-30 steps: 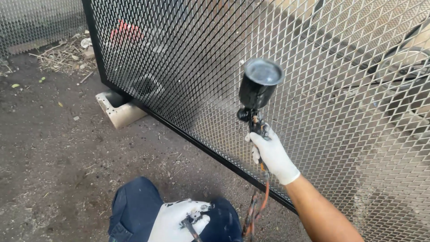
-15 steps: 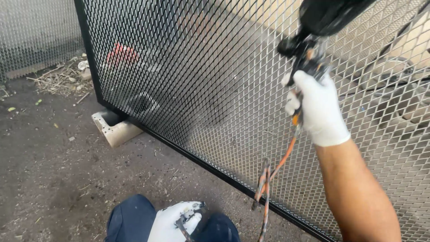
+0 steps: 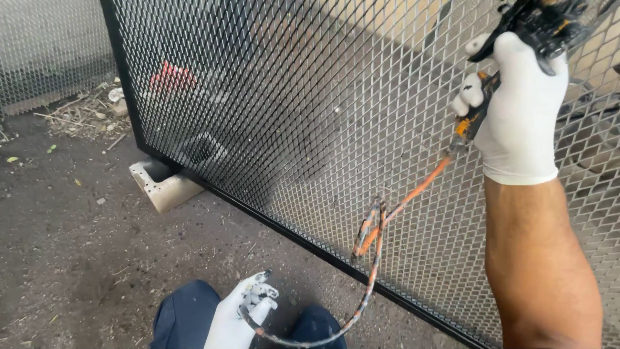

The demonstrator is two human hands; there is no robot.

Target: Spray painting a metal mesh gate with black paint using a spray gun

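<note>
Gripping one spray gun high, gloved right hand clenched, one orange hose trailing down-left into closed left hand, one mesh panel upright.

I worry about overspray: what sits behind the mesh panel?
Through the mesh panel show a blurred red shape and a dark round thing. A concrete block props its frame. The mesh hides what they are.

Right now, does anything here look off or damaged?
The orange hose is smeared with paint and kinks into a loop by the mesh panel. The panel's frame rests on a chipped block. Nothing looks spilled.
</note>
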